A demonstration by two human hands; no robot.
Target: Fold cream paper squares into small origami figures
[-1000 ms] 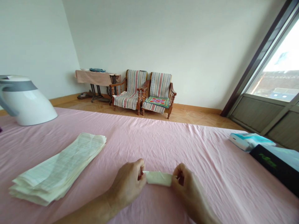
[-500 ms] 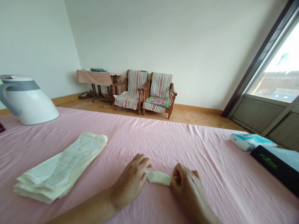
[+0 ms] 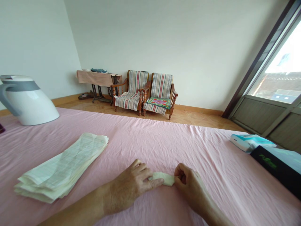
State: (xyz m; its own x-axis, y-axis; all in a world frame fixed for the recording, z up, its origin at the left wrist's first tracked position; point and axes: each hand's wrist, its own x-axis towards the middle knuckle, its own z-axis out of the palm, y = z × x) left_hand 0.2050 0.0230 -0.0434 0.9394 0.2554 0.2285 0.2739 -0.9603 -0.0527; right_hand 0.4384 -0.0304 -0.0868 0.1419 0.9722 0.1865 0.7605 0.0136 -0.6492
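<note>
A small folded strip of pale paper (image 3: 167,178) lies low over the pink cloth, between my two hands. My left hand (image 3: 135,180) is closed on the strip's left end, its thumb stretched along the near side and its fingers over the far side. At the right end, my right hand (image 3: 190,182) pinches the paper between thumb and curled fingers. Parts of both ends are hidden by the fingers. Left of my hands rests a stack of thin pale paper sheets (image 3: 63,166), long and narrow, with faint printed lines.
A pink cloth (image 3: 150,138) with wrinkles covers the table. The white and grey jug (image 3: 39,105) stands at the far left. To the right are a blue and white packet (image 3: 252,142) and a black box (image 3: 275,166). Beyond the table are two wooden chairs (image 3: 175,94).
My left hand has turned flatter and its thumb now reaches along the paper strip, covering more of it. The right hand has shifted slightly but still pinches the right end.
</note>
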